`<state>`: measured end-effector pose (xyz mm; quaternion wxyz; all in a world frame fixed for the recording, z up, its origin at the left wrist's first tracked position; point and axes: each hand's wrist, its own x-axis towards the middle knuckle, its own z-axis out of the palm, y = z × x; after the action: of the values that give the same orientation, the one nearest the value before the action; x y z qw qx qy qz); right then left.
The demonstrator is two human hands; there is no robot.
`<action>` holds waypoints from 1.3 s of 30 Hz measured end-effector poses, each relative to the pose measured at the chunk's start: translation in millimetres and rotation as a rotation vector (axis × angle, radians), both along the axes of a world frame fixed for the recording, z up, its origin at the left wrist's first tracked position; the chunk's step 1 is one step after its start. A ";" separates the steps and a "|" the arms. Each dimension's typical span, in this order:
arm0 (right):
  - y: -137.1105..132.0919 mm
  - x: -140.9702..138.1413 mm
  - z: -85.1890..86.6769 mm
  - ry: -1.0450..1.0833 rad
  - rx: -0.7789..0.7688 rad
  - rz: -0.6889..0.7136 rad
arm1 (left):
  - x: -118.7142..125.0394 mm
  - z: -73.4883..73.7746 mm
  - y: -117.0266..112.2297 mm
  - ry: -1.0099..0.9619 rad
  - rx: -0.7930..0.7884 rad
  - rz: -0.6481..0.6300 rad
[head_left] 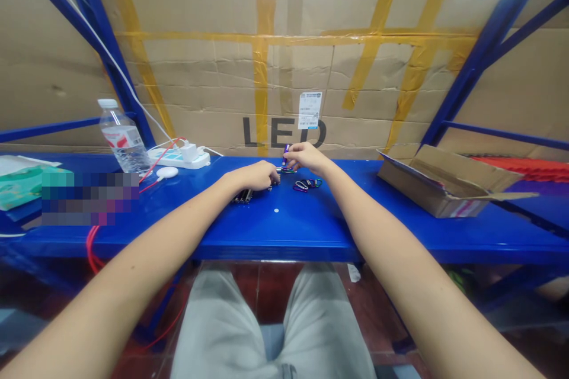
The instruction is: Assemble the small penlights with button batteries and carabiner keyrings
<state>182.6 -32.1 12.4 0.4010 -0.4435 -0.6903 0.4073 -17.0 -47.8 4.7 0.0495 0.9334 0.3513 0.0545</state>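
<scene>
- Your right grip (pixel 304 156) pinched the purple tube (pixel 285 151) over the tabletop (pixel 306 222).
- I couldn't tell whether your left grip (pixel 258 176) held anything.
- The tube looked light, hard, maybe slippery; its middle seemed best to pinch.

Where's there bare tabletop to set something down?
Bare tabletop lies between right forearm and open cardboard box, and from the carabiners to the front edge. Crowded: around left hand and right hand, and by the bottle and power strip.
</scene>
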 end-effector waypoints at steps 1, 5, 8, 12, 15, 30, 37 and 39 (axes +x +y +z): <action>0.0 0.0 0.0 -0.001 -0.001 -0.001 | -0.4 -0.2 0.3 -0.026 -0.013 0.000; 0.2 -0.1 -0.4 0.005 -0.002 -0.001 | -1.0 -1.6 1.9 -0.097 -0.032 -0.027; 0.4 -0.2 -0.8 0.011 0.003 -0.007 | 0.5 -3.0 1.9 -0.124 -0.037 -0.073; 1.2 -0.1 -1.1 0.006 0.006 -0.007 | 4.4 -3.2 -2.3 -0.161 -0.065 -0.128; 2.4 0.6 -1.2 -0.005 0.014 0.005 | 6.9 -1.0 -7.2 -0.159 -0.091 -0.172; 1.5 13.1 -5.9 -0.171 0.163 -0.056 | 16.0 -10.7 -8.5 -0.159 0.007 -0.200; -3.2 29.6 -11.4 -0.213 0.239 -0.027 | 15.4 -6.0 -12.1 -0.264 -0.016 -0.083; -4.9 27.6 -11.4 -0.182 0.258 -0.002 | 12.7 -1.9 -11.5 -0.396 0.030 -0.031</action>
<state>210.2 -37.0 1.0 0.3911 -0.4239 -0.7700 0.2729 -4.4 -59.3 2.8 0.1045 0.9104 0.3194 0.2415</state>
